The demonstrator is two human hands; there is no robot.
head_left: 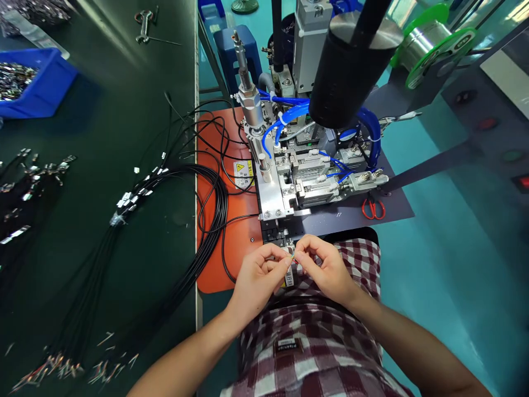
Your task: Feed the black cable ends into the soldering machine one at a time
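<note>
Thin coloured wires (293, 257) show between my fingertips at the front of the machine. My left hand (262, 275) is closed in a pinch on them from the left. From the right, my right hand (326, 267) pinches the same wires, its thumb and forefinger close to the other hand's. Most of their length is hidden by my fingers. Just beyond my hands stands the metal machine (275, 193) with its cylinders and blue air tubes. A black cable (225, 264) runs over the orange board (212, 281) on my left.
On the dark table, a bundle of black cables (215, 220) has white-tipped connectors and bare coloured ends. A blue bin (53, 82) of metal parts and a wrench (144, 27) lie farther back. Red-handled scissors (373, 209) rest right of the machine, below a green wire spool (425, 44).
</note>
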